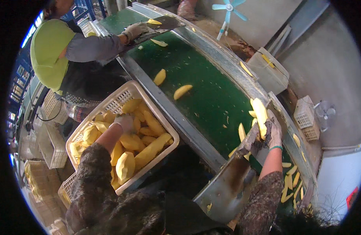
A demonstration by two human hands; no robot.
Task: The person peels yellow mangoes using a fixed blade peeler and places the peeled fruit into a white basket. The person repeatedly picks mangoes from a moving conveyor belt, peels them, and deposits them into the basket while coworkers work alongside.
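My left hand (124,122), in a pale glove, reaches into a light plastic crate (157,164) of peeled yellow produce (126,167). Its fingers are blurred among the pieces, so any grip is hidden. To the right, my right hand (274,130), in a dirty glove with a green band at the wrist, holds long yellow cut pieces (260,113). They are above the green conveyor belt (206,79), at the upper end of a metal plate (224,191) laid across it. Another slice (241,132) lies beside that plate end.
Across the crate, a co-worker's gloved hand (136,30) rests on another plate over the belt. Metal rails (168,108) border the belt. Loose slices (290,179) lie beyond my right forearm. A fan (228,7), a clear bin (270,72) and stacked crates (305,113) stand beyond.
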